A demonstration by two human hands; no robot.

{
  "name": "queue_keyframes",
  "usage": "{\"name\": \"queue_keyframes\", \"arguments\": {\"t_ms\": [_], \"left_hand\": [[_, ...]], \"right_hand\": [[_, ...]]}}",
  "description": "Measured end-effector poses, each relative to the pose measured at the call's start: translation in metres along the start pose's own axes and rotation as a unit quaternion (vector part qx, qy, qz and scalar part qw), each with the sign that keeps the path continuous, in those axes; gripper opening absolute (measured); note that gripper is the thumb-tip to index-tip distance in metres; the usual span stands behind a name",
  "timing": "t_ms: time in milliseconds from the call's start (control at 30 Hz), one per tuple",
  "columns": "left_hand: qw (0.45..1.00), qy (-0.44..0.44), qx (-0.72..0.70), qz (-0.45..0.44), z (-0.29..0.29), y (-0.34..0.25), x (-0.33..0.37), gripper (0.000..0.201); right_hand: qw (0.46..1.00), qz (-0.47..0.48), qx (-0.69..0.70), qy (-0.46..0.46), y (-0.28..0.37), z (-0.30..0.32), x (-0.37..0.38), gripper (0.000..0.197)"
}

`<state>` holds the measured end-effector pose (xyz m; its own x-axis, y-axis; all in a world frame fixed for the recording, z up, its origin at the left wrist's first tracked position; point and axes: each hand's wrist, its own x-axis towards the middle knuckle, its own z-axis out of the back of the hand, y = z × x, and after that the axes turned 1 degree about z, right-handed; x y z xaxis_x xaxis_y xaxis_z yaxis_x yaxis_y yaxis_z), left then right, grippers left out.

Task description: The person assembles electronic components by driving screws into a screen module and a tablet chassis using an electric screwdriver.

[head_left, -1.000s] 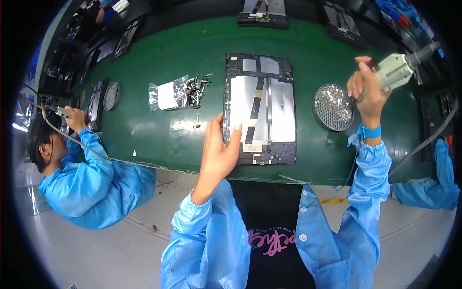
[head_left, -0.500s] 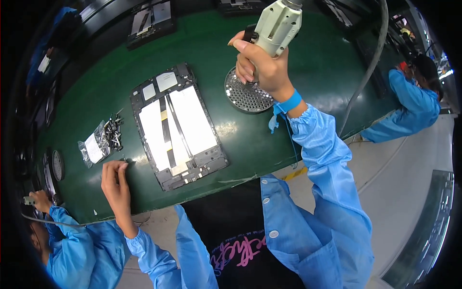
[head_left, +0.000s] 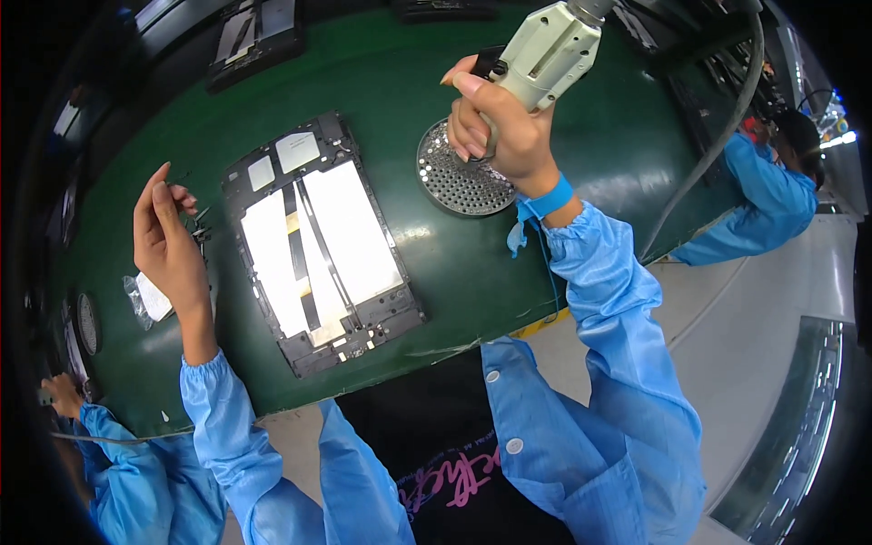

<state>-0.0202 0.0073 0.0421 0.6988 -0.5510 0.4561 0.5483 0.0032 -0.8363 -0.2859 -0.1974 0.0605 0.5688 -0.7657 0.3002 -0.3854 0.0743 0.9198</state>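
My right hand (head_left: 509, 127) is wrapped round a pale green electric screwdriver (head_left: 549, 54) with a black lever. Its working tip cannot be made out. Below that hand lies a round perforated metal dish (head_left: 459, 182) dotted with small shiny pieces. My left hand (head_left: 173, 245) is raised over small black and metal parts (head_left: 202, 227), thumb and forefinger close together; whatever they pinch is too small to name. Between my hands an opened tablet-like device (head_left: 322, 241) lies flat, with white panels and dark ribbon strips inside. A clear plastic bag with a white label (head_left: 153, 298) is partly hidden behind my left wrist.
Similar opened devices (head_left: 259, 36) stand along the far side of the green table (head_left: 391, 118). A grey cable (head_left: 718, 145) hangs at the right. Co-workers in blue sleeves sit at the left (head_left: 136, 472) and right (head_left: 758, 195). Another round dish (head_left: 88, 324) lies at the left.
My left hand has moved up and left, from beside the device's near left corner to over the small parts. My right hand and the screwdriver have shifted slightly right in the picture.
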Motion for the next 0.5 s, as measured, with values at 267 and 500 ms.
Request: {"name": "queue_keyframes", "arguments": {"t_ms": [267,500], "left_hand": [[1.000,0.004,-0.006,-0.018,-0.008,0.019,-0.020,0.030],[0.999,-0.018,0.000,-0.028,-0.009,0.015,-0.018,0.030]], "right_hand": [[0.997,-0.020,0.072,0.011,-0.007,0.008,0.001,0.010],[0.998,-0.013,0.068,0.011,-0.006,0.009,0.001,0.010]]}}
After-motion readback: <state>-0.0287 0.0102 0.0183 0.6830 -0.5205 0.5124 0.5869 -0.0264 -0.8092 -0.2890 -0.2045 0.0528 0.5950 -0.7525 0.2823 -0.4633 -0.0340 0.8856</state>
